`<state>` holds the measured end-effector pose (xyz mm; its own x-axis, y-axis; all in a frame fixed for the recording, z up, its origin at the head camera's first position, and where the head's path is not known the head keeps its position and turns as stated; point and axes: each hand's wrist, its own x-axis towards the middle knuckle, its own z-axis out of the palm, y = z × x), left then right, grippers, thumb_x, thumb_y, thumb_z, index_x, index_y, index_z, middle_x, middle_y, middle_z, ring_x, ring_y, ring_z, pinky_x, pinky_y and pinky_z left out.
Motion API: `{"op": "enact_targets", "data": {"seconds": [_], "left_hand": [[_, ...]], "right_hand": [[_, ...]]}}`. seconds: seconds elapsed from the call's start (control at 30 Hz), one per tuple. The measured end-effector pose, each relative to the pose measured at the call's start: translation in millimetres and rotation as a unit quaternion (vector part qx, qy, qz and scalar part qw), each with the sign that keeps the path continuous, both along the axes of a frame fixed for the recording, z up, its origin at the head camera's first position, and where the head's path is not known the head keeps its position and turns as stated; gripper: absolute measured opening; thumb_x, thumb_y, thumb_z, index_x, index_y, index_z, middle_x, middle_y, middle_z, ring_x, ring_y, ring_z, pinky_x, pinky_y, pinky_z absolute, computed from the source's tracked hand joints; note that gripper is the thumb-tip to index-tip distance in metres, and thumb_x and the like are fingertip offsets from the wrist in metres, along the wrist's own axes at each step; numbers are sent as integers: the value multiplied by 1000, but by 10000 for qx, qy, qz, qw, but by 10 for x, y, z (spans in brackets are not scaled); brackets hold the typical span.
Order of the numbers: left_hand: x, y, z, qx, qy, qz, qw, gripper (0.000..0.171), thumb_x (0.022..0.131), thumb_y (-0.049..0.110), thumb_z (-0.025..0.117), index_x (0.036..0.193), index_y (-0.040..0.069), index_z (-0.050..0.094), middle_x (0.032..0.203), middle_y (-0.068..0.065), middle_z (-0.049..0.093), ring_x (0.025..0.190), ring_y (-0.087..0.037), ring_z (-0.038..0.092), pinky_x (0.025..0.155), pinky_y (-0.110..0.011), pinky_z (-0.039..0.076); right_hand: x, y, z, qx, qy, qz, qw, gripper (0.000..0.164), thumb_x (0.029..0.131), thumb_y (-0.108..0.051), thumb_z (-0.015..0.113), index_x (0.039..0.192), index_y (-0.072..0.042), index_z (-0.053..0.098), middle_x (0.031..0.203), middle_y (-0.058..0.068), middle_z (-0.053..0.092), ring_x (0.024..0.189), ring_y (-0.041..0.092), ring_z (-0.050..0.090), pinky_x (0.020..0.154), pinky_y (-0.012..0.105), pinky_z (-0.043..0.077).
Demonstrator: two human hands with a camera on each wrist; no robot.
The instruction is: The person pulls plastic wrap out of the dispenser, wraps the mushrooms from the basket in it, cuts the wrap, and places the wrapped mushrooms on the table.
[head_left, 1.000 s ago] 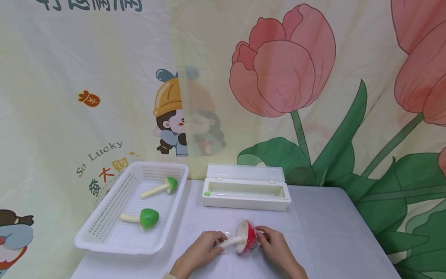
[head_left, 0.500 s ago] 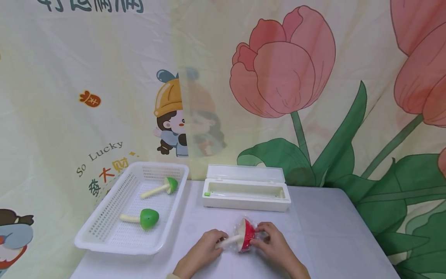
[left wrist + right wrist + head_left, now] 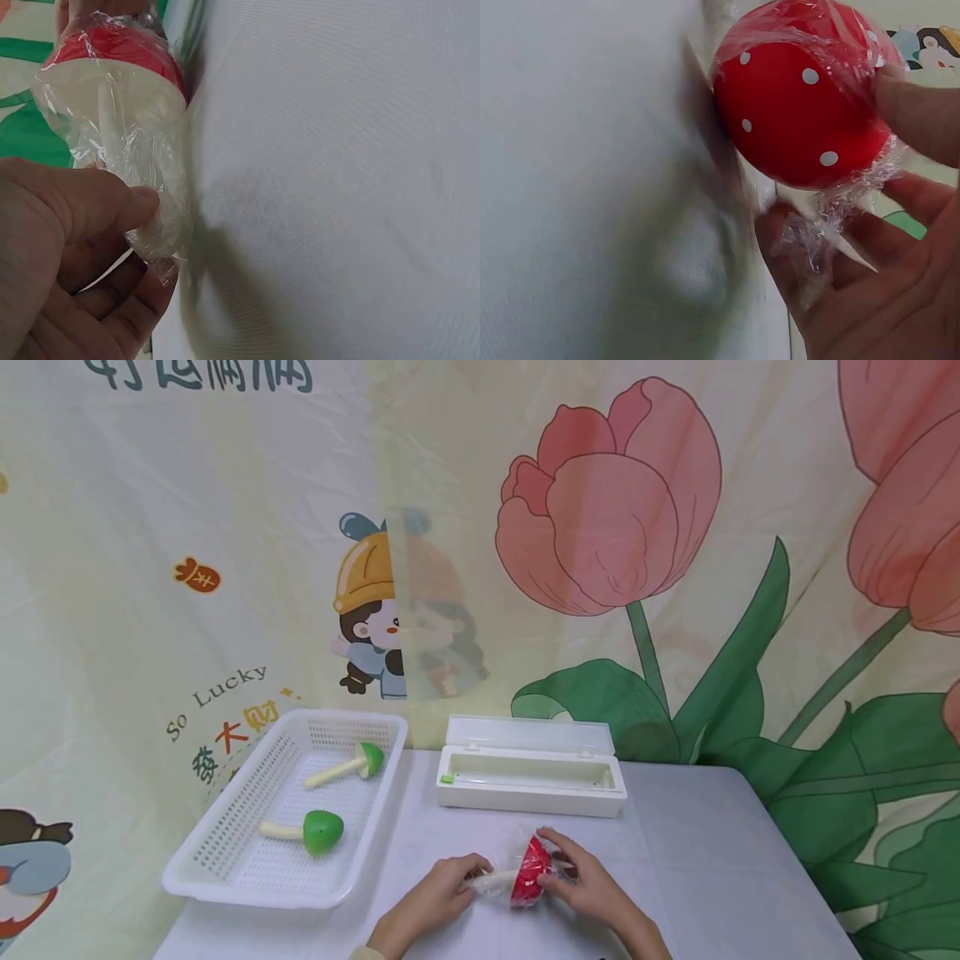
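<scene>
A toy mushroom [image 3: 532, 872] with a red, white-dotted cap and a pale stem lies in clear plastic film in the head view, close over the white table. My left hand [image 3: 438, 893] pinches the stem end through the film. In the left wrist view its thumb [image 3: 124, 206] presses on the wrapped stem [image 3: 154, 172]. On the other side, my right hand [image 3: 592, 881] holds the cap, thumb and fingers spread around it. The right wrist view has the thumb against the red cap [image 3: 795, 105], with a bunched twist of film [image 3: 810, 244] by the other fingers.
A white basket [image 3: 352, 881] on the left holds two green-capped toy mushrooms, one nearer [image 3: 322, 832] and one farther back [image 3: 369, 760]. Behind my hands stands a long white box [image 3: 525, 795], its clear lid [image 3: 528, 735] raised. A printed curtain [image 3: 457, 527] hangs behind the table.
My right hand has shifted its fingers up over the top of the cap. The cap has turned, and film now lies across its front. My left hand stays at the stem.
</scene>
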<state>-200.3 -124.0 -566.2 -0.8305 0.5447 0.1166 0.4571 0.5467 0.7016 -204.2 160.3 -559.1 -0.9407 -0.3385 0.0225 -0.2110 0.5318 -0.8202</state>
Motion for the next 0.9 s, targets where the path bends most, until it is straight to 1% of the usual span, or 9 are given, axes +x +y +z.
{"op": "enact_targets", "data": {"seconds": [0.07, 0.17, 0.23, 0.33, 0.47, 0.6, 0.67, 0.77, 0.9], "left_hand": [[2, 3, -6, 2, -115, 31, 9999, 32, 89, -4, 68, 117, 12, 70, 109, 3, 74, 97, -3, 66, 85, -25, 56], [8, 4, -5, 7, -166, 93, 9998, 31, 90, -3, 67, 117, 11, 70, 109, 2, 74, 99, -5, 66, 87, -27, 57], [13, 3, 1, -2, -155, 131, 9998, 30, 91, -3, 67, 118, 11, 70, 108, 1, 74, 98, -5, 65, 86, -28, 57], [18, 1, 7, -22, -137, 201, 9997, 30, 90, -3, 67, 117, 10, 70, 105, 0, 73, 95, -5, 65, 84, -28, 58], [28, 3, 9, 19, -11, 362, 9993, 31, 88, -4, 68, 116, 10, 70, 102, -1, 73, 92, -6, 65, 80, -26, 57], [30, 9, 4, 158, 358, 639, 9972, 30, 84, -6, 70, 110, 8, 70, 96, -2, 74, 84, -4, 63, 73, -25, 55], [27, 20, -3, 233, 443, 775, 9957, 29, 83, -7, 71, 108, 8, 70, 93, -3, 74, 80, -2, 61, 69, -24, 54], [27, 49, -10, 311, 367, 913, 9947, 28, 81, -6, 72, 105, 8, 70, 94, -4, 75, 76, -1, 59, 67, -22, 53], [33, 93, -18, 293, 158, 1013, 9943, 26, 82, -5, 73, 104, 8, 72, 95, -5, 76, 76, -2, 59, 66, -22, 53]], "right_hand": [[-8, 21, -3, 43, -93, 27, 9999, 65, 93, -42, 74, 147, -12, 54, 145, 17, 59, 116, 30, 63, 92, 41, 57], [-12, 55, -4, 96, 4, -37, 9999, 49, 94, -35, 75, 134, -8, 65, 130, 14, 69, 108, 25, 67, 88, 33, 59], [-12, 73, -7, -24, 61, -80, 9999, 37, 95, -24, 74, 125, -3, 69, 120, 13, 73, 104, 25, 70, 85, 31, 60], [-13, 84, -10, -156, 121, -161, 9997, 23, 95, -11, 72, 116, -1, 73, 109, 12, 76, 94, 19, 73, 78, 28, 61], [-10, 91, -6, -7, 296, -416, 9987, 12, 94, -7, 73, 105, -6, 78, 98, 5, 77, 83, 7, 68, 71, 22, 59], [4, 102, 1, 184, 537, -691, 9960, 11, 91, -5, 74, 96, -12, 80, 89, -3, 74, 75, 4, 60, 66, 21, 54], [14, 102, -5, 205, 564, -659, 9960, 11, 90, -4, 74, 95, -11, 81, 86, -3, 72, 73, 4, 56, 64, 21, 53], [37, 87, -23, 232, 511, -389, 9977, 11, 93, -7, 73, 100, -8, 81, 88, -3, 70, 74, 3, 55, 64, 21, 52], [68, 51, -51, 127, 381, -59, 9992, 22, 99, -13, 65, 114, -2, 77, 96, 0, 69, 77, 2, 58, 67, 22, 55]]}}
